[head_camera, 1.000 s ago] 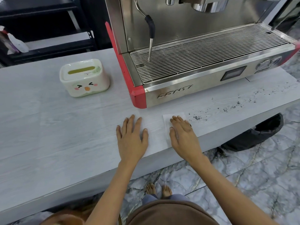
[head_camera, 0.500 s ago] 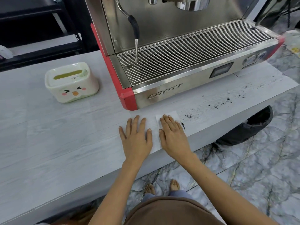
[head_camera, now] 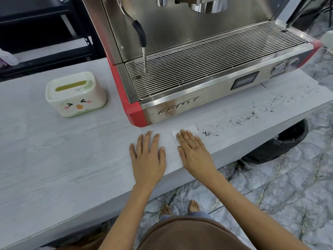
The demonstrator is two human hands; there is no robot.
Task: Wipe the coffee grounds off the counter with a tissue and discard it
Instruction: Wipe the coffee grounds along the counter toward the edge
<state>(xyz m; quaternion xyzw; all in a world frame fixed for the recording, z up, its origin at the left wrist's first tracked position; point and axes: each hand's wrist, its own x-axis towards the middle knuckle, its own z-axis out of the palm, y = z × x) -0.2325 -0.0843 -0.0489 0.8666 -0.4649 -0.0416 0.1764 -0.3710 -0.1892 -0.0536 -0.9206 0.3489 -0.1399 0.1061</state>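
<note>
I see my right hand (head_camera: 195, 154), fingers flat and spread, pressing the tissue (head_camera: 189, 128) near the desk (head_camera: 54, 159) front edge; coffee grounds (head_camera: 209, 133) lie just right. My left hand (head_camera: 147, 156) rests flat, empty.

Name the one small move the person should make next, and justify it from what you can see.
Probably slide the right hand, flat on the tissue, rightward along the counter: the nearest coffee grounds lie just beyond the tissue's right edge, unwiped, and more trail farther right.
</note>
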